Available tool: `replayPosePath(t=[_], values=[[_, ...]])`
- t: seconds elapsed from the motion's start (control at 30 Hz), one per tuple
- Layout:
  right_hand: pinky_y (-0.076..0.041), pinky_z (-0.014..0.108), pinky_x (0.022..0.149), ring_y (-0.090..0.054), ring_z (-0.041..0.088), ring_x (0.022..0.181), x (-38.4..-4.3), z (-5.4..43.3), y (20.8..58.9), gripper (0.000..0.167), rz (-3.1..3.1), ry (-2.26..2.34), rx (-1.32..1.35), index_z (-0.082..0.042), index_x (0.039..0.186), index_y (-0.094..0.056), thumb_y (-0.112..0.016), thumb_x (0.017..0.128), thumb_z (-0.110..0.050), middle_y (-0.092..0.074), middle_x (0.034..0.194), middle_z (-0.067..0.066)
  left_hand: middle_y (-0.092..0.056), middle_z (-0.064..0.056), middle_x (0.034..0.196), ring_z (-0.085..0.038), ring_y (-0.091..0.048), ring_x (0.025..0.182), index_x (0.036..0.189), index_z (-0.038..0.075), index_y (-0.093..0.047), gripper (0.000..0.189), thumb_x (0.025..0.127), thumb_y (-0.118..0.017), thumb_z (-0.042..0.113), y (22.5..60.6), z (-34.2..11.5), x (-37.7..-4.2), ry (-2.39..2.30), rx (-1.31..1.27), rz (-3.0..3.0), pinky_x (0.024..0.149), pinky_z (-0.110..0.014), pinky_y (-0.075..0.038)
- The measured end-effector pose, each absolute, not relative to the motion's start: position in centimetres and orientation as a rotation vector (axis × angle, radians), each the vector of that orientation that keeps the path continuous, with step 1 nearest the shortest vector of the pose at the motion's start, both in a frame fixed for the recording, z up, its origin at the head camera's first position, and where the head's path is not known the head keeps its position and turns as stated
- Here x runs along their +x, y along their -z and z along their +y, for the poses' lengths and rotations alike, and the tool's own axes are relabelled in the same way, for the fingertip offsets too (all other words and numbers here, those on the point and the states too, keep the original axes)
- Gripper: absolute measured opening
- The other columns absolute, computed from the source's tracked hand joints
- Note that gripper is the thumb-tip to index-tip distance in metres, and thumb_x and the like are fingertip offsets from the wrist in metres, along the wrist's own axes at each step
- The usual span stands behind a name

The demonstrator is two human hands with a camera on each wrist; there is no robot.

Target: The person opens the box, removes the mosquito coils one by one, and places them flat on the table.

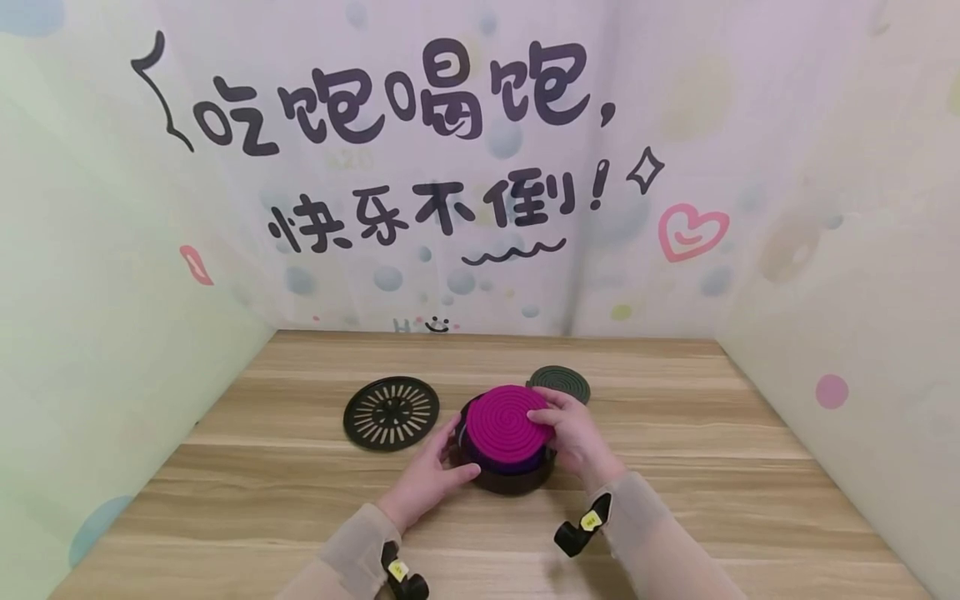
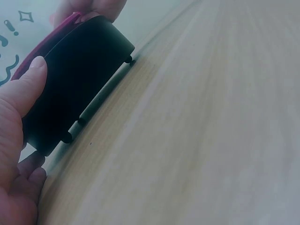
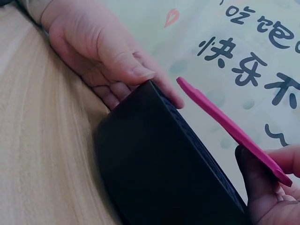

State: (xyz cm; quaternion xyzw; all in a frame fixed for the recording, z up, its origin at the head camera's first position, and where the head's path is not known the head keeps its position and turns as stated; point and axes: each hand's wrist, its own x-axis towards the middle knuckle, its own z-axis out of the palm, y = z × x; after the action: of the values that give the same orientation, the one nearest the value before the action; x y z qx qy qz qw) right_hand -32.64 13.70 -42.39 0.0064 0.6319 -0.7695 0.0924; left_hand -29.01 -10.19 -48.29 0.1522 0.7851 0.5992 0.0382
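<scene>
A magenta mosquito coil (image 1: 506,423), a flat spiral disc, is pinched at its right edge by my right hand (image 1: 576,437), thumb on top. The right wrist view shows the coil (image 3: 229,126) tilted, its far edge raised above the rim of a round black coil holder (image 1: 513,482). Gripping that holder from the left is my left hand (image 1: 429,479), its thumb against the wall near the rim. Small feet show under the holder (image 2: 84,79) in the left wrist view. The coil hides most of the holder's inside; something dark and textured shows at its rim.
A black slotted round lid (image 1: 392,412) lies on the wooden table (image 1: 675,517) left of the holder. Behind my right hand lies a dark green mosquito coil (image 1: 564,382). Printed cloth walls (image 1: 450,292) stand at the back and both sides.
</scene>
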Motion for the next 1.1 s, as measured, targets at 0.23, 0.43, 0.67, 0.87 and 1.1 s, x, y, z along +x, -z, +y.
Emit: replayPosePath(t=[0.23,0.43,0.67,0.87,1.1], values=[[-0.054,0.020,0.066,-0.065,0.006,0.077,-32.8,13.9,42.4,0.052,1.752,2.371,0.028,0.005,0.140,-0.040,-0.054,0.090,0.007,-0.066,0.104,0.002,-0.033,-0.021,0.150,-0.039,-0.038,0.134,0.152,0.011,-0.026,0.089,0.082,-0.078,0.028,48.4,-10.3,-29.2,-1.849,0.478,2.392,0.109,-0.049,-0.032],[-0.054,0.019,0.065,-0.066,0.006,0.074,-32.8,14.1,42.2,0.051,1.645,2.462,0.089,0.003,0.139,-0.040,-0.054,0.090,0.009,-0.066,0.099,-0.001,-0.032,-0.021,0.150,-0.039,-0.037,0.134,0.152,0.010,-0.025,0.090,0.082,-0.078,0.029,48.4,-10.2,-29.1,-1.849,0.476,2.387,0.110,-0.049,-0.032],[-0.053,0.018,0.062,-0.064,0.006,0.072,-33.2,15.2,41.6,0.044,1.597,2.510,0.113,-0.003,0.133,-0.042,-0.052,0.091,0.008,-0.067,0.092,-0.003,-0.030,-0.022,0.151,-0.041,-0.036,0.134,0.153,0.010,-0.024,0.091,0.082,-0.078,0.030,48.4,-10.3,-29.0,-1.845,0.479,2.388,0.109,-0.050,-0.032],[-0.052,0.018,0.064,-0.064,0.005,0.075,-34.0,16.7,41.3,0.052,1.573,2.555,0.173,-0.004,0.141,-0.034,-0.050,0.093,0.008,-0.065,0.096,-0.003,-0.029,-0.022,0.151,-0.042,-0.037,0.133,0.152,0.011,-0.025,0.090,0.082,-0.077,0.031,48.4,-10.3,-29.1,-1.823,0.476,2.414,0.109,-0.051,-0.033],[-0.053,0.019,0.067,-0.065,0.005,0.079,-35.1,18.6,41.6,0.057,1.550,2.632,0.234,-0.002,0.146,-0.027,-0.047,0.094,0.010,-0.065,0.094,-0.005,-0.029,-0.023,0.151,-0.043,-0.036,0.133,0.152,0.011,-0.026,0.090,0.082,-0.078,0.031,48.6,-10.3,-29.1,-1.821,0.470,2.416,0.109,-0.050,-0.032]])
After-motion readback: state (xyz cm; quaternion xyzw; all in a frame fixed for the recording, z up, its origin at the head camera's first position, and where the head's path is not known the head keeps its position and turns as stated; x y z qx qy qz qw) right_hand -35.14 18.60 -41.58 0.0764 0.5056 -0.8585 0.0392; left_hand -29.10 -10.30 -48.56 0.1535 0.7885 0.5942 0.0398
